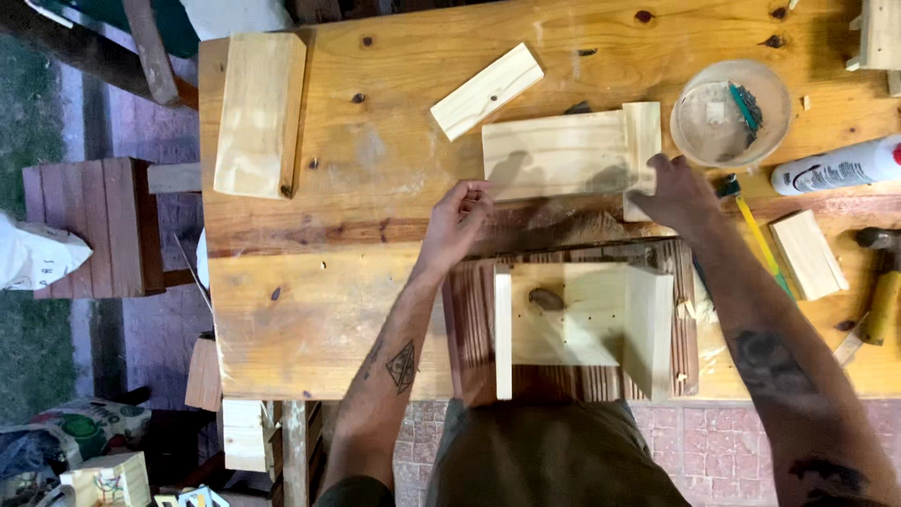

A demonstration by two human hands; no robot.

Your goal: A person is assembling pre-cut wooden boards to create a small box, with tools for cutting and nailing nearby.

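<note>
The pale wood panel [563, 153] with a narrow strip [643, 141] set along its right edge lies on the wooden workbench [328, 300], at twelve o'clock from the open-topped box assembly [582, 329] in front of the person. The right hand [678, 195] rests with its fingers spread loosely, their tips touching the lower end of that strip, holding nothing. The left hand [457, 221] hovers just below the panel's lower left corner, its fingers curled in with thumb and fingertips pinched close; whether something small sits between them cannot be told. At two o'clock from the right hand stands a round plastic bowl [732, 113] with a few screws in it. At three o'clock lie a white tube [835, 169], a small wood block [807, 253] and a hammer [882, 282]. At ten o'clock from the left hand rests a loose slat [487, 91], and further left a thick board [258, 113].
</note>
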